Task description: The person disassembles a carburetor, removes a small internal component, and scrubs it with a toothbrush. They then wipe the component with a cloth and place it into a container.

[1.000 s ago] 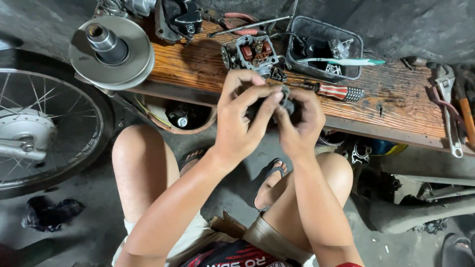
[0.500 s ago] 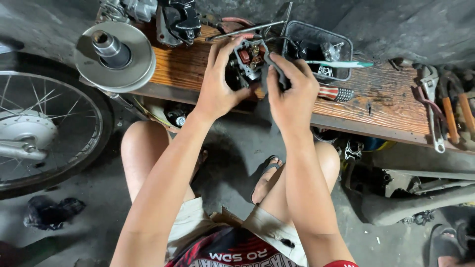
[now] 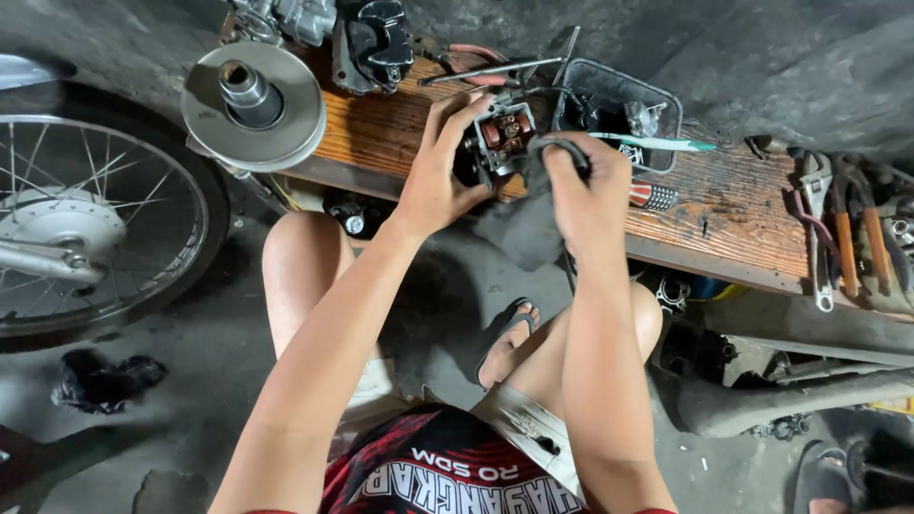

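My left hand (image 3: 440,169) grips a small black switch housing (image 3: 499,139) with red and copper contacts showing, held just above the wooden bench (image 3: 724,214). My right hand (image 3: 583,195) is closed on a dark grey rag (image 3: 526,224) that hangs down from it, pressed against the right side of the housing. Both forearms reach up from my lap; my knees and a sandalled foot (image 3: 505,338) are below.
A round metal pulley (image 3: 252,105) and black engine parts (image 3: 376,43) lie at the bench's left end. A black tray (image 3: 624,119) with a toothbrush (image 3: 657,143), a red-handled screwdriver (image 3: 650,196), pliers and wrenches (image 3: 843,228) lie to the right. A spoked wheel (image 3: 81,219) stands at left.
Both hands have risen from in front of my knees to the bench edge, carrying the housing. The right hand now holds the rag against it.
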